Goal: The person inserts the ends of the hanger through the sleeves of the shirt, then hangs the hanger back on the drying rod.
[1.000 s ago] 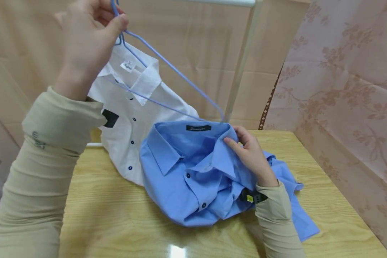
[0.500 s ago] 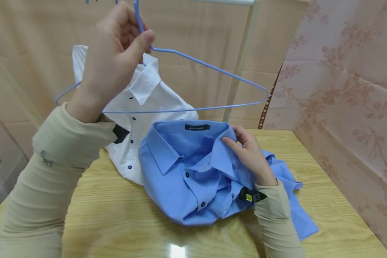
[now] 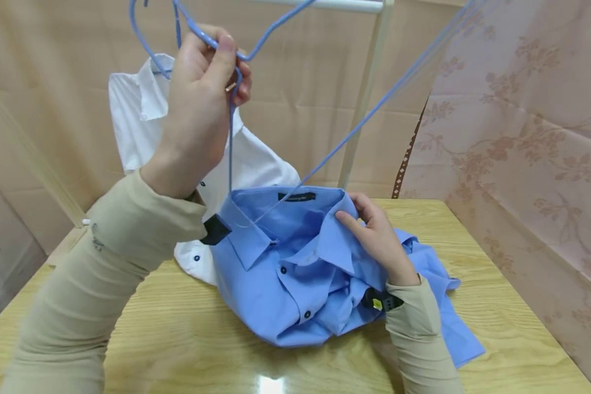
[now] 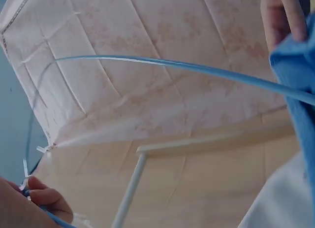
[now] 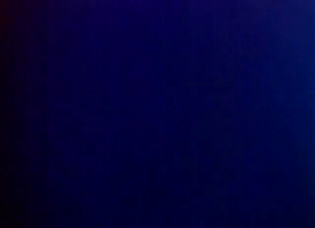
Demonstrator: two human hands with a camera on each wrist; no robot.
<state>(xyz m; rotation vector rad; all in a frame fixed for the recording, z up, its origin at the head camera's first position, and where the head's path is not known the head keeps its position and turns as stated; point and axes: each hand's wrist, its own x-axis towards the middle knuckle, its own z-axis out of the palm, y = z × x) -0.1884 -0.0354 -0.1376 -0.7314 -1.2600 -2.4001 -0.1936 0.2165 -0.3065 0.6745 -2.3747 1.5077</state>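
My left hand grips a blue wire hanger near its hook, above the collar of a blue shirt. The hanger is tipped steeply, one end rising to the upper right and the other dipping into the shirt's neck opening. Thumb and fingers of my right hand pinch the right side of that collar. The shirt lies bunched on the wooden table. In the left wrist view, the hanger arcs from my left hand to the blue cloth. The right wrist view is dark blue throughout.
Behind the blue shirt hangs a white shirt, partly hidden by my left arm. A white rack stands at the back of the table. Beige cloth covers the back, and a floral curtain hangs on the right.
My left hand has moved right, turning the hanger from roughly level to steeply tilted, and its lower end has entered the blue shirt's collar. My right hand keeps its hold on the collar.
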